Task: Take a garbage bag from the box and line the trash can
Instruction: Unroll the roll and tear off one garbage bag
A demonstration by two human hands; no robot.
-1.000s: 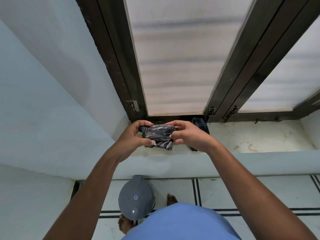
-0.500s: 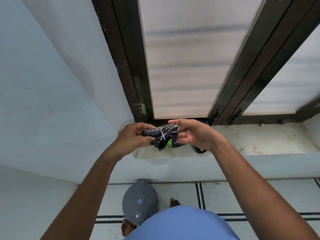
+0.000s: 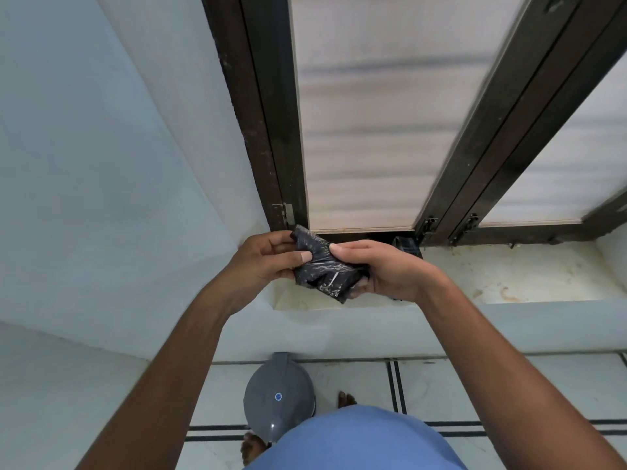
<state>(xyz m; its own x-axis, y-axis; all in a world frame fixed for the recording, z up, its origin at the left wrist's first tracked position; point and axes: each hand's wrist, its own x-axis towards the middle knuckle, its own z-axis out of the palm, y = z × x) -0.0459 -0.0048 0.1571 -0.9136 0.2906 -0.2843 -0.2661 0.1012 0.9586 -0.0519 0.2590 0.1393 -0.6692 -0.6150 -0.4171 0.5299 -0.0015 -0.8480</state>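
A folded black garbage bag (image 3: 322, 269) is held between both hands over the left end of the window sill (image 3: 502, 276). My left hand (image 3: 268, 259) pinches its left edge with thumb on top. My right hand (image 3: 383, 269) grips its right side from above and below. The grey trash can (image 3: 278, 396), lid closed, stands on the floor directly below, near my feet. A dark box-like object (image 3: 405, 245) sits on the sill behind my right hand, mostly hidden.
A dark-framed window with frosted panes (image 3: 366, 130) rises behind the sill. A pale wall (image 3: 101, 198) closes in the left side. The tiled floor (image 3: 509, 385) with black lines extends to the right of the can.
The bag has turned in my hands and been pulled wider; the green bit seen under it half a second ago is out of sight. The view shifted slightly.
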